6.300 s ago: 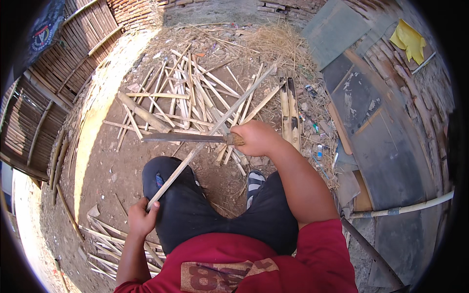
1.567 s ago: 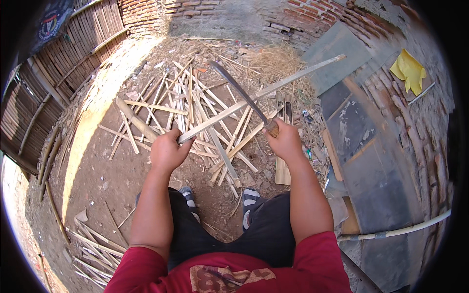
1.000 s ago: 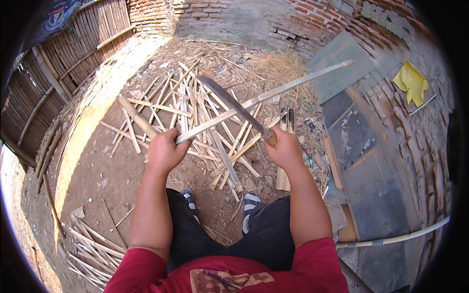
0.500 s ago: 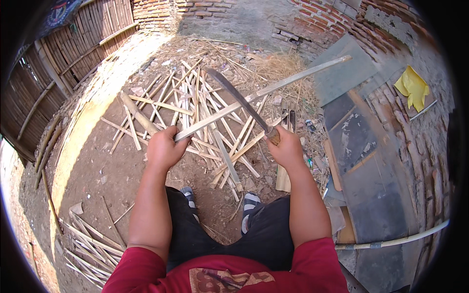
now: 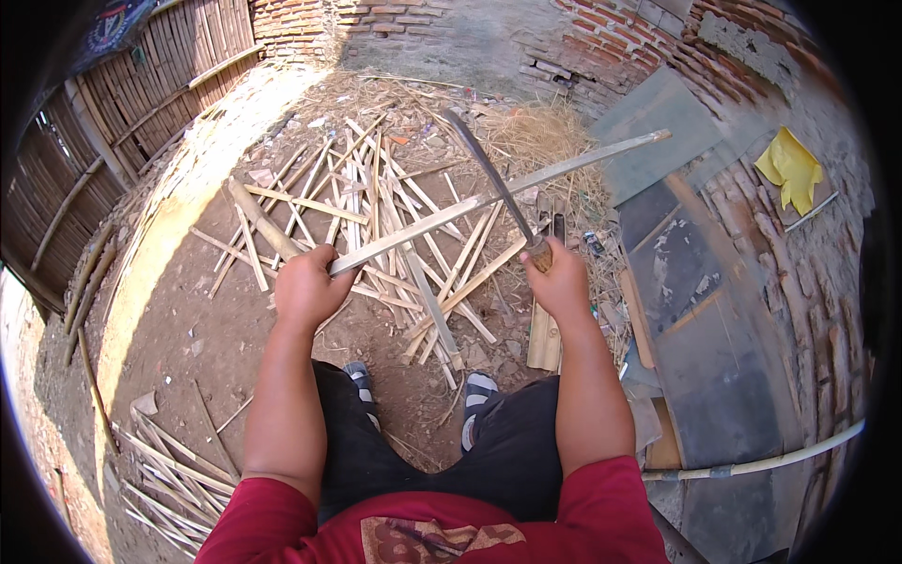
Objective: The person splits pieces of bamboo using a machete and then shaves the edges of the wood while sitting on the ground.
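My left hand (image 5: 312, 289) is closed round the near end of a long bamboo strip (image 5: 413, 228), which slants up and away to the right. In my right hand (image 5: 558, 282) is the wooden handle of a machete (image 5: 495, 179). Its long dark blade points up and to the left, crossing the strip around the middle. Whether the edge bites into the strip or only lies against it, I cannot tell. Below both hands, many split bamboo strips (image 5: 376, 188) lie in a loose heap on the dirt. A thicker round bamboo pole (image 5: 263, 221) lies beyond my left hand.
A second bundle of thin strips (image 5: 178, 475) lies at the lower left. Dark flat boards (image 5: 723, 367) lean along the brick wall at right, with a yellow cloth or sheet (image 5: 791, 169) beside them. A split bamboo piece (image 5: 544, 338) lies near my right foot. A bamboo fence (image 5: 178, 75) stands far left.
The machete has moved right along the strip, with my right hand shifting slightly right, and its blade stands steeper. The strip's far end has dipped a little. My left hand keeps its grip.
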A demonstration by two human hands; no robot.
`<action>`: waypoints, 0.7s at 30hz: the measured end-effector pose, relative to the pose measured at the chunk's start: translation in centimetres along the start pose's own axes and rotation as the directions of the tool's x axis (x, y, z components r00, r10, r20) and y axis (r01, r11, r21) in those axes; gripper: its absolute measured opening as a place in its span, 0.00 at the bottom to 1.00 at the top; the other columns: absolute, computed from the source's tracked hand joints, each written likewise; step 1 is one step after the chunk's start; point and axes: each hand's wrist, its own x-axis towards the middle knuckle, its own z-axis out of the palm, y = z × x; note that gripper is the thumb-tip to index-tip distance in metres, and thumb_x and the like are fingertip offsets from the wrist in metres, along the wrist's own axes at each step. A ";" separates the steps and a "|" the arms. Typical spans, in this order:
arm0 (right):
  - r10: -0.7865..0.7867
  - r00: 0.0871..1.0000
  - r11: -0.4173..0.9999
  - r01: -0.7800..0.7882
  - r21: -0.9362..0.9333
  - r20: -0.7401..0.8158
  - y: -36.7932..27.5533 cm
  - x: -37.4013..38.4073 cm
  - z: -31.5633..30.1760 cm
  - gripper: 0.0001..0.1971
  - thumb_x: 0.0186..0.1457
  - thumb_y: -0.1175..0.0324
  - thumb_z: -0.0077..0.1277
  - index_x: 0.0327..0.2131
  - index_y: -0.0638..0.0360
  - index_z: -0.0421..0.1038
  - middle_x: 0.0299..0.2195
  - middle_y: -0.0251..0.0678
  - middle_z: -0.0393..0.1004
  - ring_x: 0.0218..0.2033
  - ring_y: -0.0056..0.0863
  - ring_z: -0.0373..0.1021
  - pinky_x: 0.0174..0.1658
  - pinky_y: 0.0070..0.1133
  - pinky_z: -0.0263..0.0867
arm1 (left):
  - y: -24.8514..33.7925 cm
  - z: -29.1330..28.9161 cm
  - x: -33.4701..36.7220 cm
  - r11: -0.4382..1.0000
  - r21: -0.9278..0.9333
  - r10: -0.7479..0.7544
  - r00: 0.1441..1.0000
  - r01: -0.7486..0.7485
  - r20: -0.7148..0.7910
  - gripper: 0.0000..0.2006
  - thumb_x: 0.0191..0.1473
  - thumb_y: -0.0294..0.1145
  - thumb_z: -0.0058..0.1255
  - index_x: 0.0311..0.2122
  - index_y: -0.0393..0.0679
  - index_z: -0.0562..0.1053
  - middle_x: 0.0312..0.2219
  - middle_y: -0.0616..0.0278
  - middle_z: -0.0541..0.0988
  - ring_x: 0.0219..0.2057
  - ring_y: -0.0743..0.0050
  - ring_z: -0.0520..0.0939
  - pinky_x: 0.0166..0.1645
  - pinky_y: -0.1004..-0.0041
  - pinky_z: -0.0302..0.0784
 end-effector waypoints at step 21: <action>-0.365 0.903 0.898 0.406 -0.168 0.229 -3.1 -1.6 1.1 0.13 0.50 0.65 0.63 0.40 0.55 0.78 0.30 0.47 0.79 0.36 0.53 0.77 0.40 0.43 0.72 | -0.4 1.1 -0.2 0.997 -0.062 0.053 0.995 -0.047 0.086 0.22 0.50 0.53 0.67 0.29 0.41 0.79 0.21 0.49 0.80 0.27 0.43 0.83 0.33 0.53 0.77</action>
